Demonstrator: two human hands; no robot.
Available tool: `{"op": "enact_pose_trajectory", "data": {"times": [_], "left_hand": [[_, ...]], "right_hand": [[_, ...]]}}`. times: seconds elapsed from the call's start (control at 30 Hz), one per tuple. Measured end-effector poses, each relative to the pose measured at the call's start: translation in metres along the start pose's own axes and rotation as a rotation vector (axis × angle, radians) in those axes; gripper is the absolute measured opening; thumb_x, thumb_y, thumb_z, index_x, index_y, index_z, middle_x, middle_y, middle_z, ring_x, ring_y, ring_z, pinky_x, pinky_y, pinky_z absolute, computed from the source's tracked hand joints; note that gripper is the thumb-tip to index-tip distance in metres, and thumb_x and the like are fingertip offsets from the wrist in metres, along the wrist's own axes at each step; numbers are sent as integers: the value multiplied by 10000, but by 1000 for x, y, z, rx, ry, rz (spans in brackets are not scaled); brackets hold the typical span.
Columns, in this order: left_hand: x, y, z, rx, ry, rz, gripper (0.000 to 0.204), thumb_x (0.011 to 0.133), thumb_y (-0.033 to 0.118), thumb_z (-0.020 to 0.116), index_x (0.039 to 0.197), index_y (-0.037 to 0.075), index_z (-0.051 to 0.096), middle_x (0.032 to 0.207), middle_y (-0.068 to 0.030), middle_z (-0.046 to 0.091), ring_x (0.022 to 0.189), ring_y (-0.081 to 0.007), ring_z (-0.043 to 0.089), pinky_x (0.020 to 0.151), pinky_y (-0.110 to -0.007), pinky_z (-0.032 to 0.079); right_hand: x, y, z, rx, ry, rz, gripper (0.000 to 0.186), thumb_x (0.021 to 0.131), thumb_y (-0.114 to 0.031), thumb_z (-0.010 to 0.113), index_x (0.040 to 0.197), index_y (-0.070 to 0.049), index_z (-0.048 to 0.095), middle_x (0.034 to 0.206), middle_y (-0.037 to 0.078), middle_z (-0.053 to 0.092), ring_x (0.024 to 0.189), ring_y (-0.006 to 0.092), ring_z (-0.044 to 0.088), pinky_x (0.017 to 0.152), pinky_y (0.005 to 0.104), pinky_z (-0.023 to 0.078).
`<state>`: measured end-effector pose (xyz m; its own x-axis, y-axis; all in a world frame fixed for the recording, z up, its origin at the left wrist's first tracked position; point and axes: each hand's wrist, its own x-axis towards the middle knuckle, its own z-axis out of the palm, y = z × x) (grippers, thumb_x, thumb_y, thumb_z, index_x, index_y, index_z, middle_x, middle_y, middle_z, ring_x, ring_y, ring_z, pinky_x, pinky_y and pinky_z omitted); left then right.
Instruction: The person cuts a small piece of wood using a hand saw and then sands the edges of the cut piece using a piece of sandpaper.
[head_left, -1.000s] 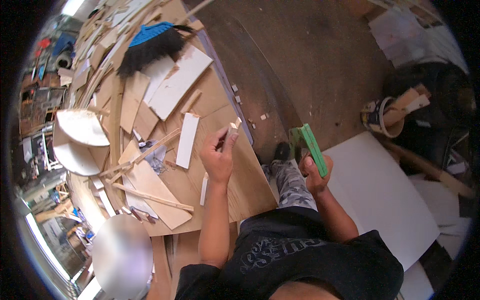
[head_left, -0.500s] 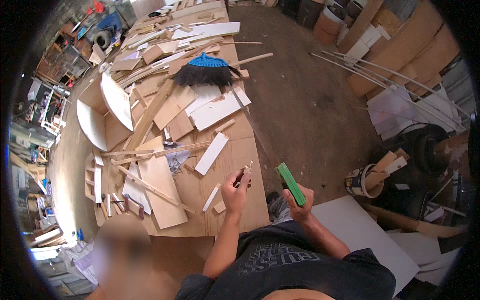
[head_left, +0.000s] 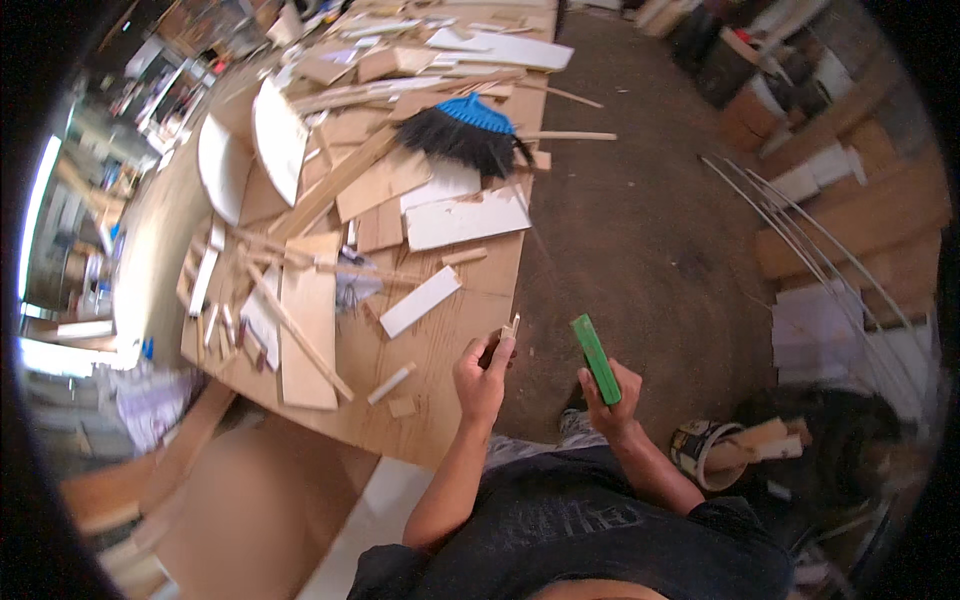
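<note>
My left hand (head_left: pixel 482 380) grips a small pale wood piece (head_left: pixel 510 325) near the worktable's right edge. My right hand (head_left: pixel 612 398) is closed on the green handle (head_left: pixel 598 360) of what looks like a saw, whose long thin blade is faint and blurred, angled up toward the table. Beside my left hand on the plywood tabletop (head_left: pixel 440 400) lie a small white strip (head_left: pixel 392 383), a white rectangular offcut (head_left: pixel 420 301) and a small wood block (head_left: pixel 402 407). Farther back, a blue broom head with black bristles (head_left: pixel 460 140) rests on loose boards (head_left: pixel 467 218).
A curved white-faced wooden piece (head_left: pixel 275 140) stands at the back left. To the right are the concrete floor (head_left: pixel 640 220), leaning boards (head_left: pixel 840 245), long thin rods (head_left: pixel 800 235) and a bucket of offcuts (head_left: pixel 700 455). A blurred skin-toned shape fills the lower left.
The view has swung, bringing more of the far table and floor into sight. The green handle has turned more upright. Both hands keep hold of what they held.
</note>
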<state>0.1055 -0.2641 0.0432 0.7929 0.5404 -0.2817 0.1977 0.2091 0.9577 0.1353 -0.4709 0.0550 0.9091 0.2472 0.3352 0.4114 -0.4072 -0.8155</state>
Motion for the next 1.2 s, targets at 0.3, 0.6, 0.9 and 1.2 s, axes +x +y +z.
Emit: {"op": "enact_pose_trajectory", "data": {"times": [0.3, 0.6, 0.9, 1.2], "left_hand": [[-16, -11, 79, -169, 266, -32, 289, 1005, 187, 718, 1199, -26, 711, 1012, -18, 715, 879, -86, 655, 778, -251, 529], [103, 36, 115, -181, 330, 145, 296, 1002, 212, 736, 1151, -45, 728, 961, -61, 745, 866, -105, 686, 787, -259, 544], [252, 73, 149, -224, 375, 211, 295, 1012, 192, 725, 1185, -45, 702, 966, -64, 730, 869, -113, 698, 790, -259, 544], [484, 88, 246, -282, 590, 161, 321, 977, 187, 745, 1196, -45, 714, 1020, -65, 730, 849, -135, 688, 743, -280, 547]], "right_hand": [[103, 74, -51, -10, -245, -115, 236, 906, -142, 800, 829, -24, 610, 677, 153, 592, 564, 301, 619, 549, 403, 490], [216, 94, -2, -28, -286, -286, 283, 862, -139, 836, 787, -47, 578, 689, 172, 598, 599, 377, 635, 543, 433, 494], [379, 147, 52, -28, -328, -417, 244, 876, -110, 812, 818, -35, 588, 698, 156, 602, 605, 358, 645, 562, 433, 506], [623, 272, 126, -72, -466, -623, 256, 867, -175, 808, 804, -67, 585, 711, 133, 606, 618, 361, 647, 556, 459, 516]]}}
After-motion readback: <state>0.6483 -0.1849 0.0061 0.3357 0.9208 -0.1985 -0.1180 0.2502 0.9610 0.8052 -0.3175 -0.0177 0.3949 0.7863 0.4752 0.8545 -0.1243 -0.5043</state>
